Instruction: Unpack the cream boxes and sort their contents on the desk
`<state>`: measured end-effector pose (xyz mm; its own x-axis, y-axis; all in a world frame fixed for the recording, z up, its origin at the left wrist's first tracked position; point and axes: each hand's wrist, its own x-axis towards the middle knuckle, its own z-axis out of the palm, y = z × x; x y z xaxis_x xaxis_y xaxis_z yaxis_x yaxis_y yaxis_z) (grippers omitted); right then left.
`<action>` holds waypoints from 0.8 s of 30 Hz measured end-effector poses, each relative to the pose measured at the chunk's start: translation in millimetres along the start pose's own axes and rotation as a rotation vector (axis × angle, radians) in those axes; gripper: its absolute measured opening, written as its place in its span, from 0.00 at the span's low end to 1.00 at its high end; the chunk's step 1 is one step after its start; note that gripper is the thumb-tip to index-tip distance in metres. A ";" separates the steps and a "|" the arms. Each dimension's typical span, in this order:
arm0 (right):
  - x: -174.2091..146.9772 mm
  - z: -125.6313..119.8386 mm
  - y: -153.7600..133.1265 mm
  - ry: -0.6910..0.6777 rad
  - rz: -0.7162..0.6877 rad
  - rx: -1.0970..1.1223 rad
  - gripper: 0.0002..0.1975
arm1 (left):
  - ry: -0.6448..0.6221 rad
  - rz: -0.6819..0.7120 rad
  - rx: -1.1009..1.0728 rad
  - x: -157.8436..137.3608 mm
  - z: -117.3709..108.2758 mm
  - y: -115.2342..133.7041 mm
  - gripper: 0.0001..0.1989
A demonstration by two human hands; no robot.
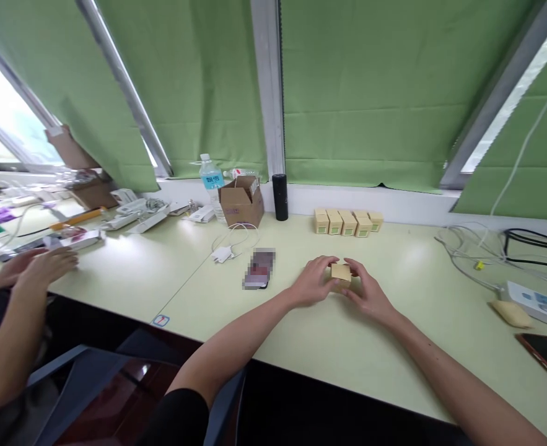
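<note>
A small tan cardboard box [341,273] is on the pale table between my hands. My left hand [314,282] closes on its left side, thumb at the near edge and fingers at the top. From the right, my right hand [368,289] grips the same box between thumb and fingertips. The box's underside is hidden, so I cannot tell if it touches the table. Beyond my hands, several similar small boxes [348,223] stand in a group near the wall. A phone [259,269] with a blurred-out screen lies left of my left hand.
A white charger [222,254] with its cable lies behind the phone. Farther back are an open carton [241,202], a water bottle [212,179] and a black cylinder [280,197]. A power strip [538,303] and cables are at right. Another person's hands [45,266] rest at far left.
</note>
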<state>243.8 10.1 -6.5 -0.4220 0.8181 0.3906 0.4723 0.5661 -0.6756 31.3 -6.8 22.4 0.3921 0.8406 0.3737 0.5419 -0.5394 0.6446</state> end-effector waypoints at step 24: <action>2.2 13.0 4.0 0.090 0.062 -0.209 0.36 | 0.196 -0.165 -0.340 -0.1 28.4 -2.6 0.23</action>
<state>234.7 12.9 -16.5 -0.3208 0.8526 0.4124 0.6495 0.5150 -0.5594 50.9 -6.9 1.8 0.1538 0.9257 0.3456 0.2968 -0.3769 0.8774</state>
